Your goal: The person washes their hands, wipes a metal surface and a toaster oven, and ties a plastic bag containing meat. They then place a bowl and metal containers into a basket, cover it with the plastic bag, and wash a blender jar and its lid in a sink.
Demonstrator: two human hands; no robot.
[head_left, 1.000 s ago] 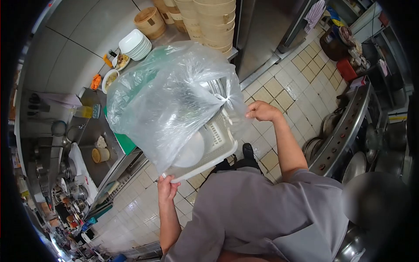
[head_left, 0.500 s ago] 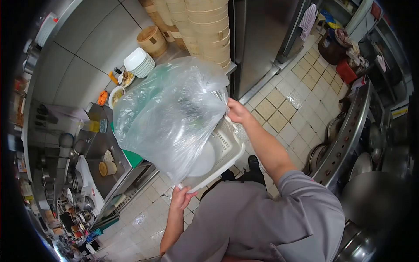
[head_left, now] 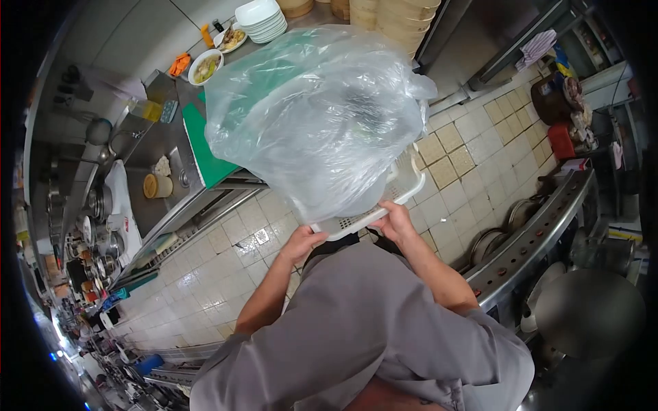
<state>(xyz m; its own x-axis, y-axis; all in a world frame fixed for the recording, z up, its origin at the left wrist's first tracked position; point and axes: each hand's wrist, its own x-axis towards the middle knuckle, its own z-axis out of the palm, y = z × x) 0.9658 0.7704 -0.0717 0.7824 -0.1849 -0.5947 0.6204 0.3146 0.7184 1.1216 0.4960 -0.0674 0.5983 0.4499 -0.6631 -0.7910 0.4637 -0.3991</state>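
Observation:
Both hands grip the near rim of a white perforated plastic basket (head_left: 353,223). My left hand (head_left: 303,243) is closed on its left corner. My right hand (head_left: 395,220) has its fingers closed over the rim farther right. A large, clear plastic bag (head_left: 322,130) bulges over the basket and covers most of it. Through the film something dark and greenish shows, too blurred to name. The far end of the bag lies over the green cutting board (head_left: 205,147) on the counter.
Beyond the bag stand stacked white dishes (head_left: 260,20), a bowl of food (head_left: 205,67) and bamboo steamers (head_left: 394,20). To the left is a metal sink (head_left: 161,154) with a tub (head_left: 157,185). A metal stove edge (head_left: 534,240) runs along the right, above a tiled floor (head_left: 274,226).
My right hand has moved from the basket's far right side, by the bag, to its near rim. The basket now lies farther right in view, with its near edge facing me.

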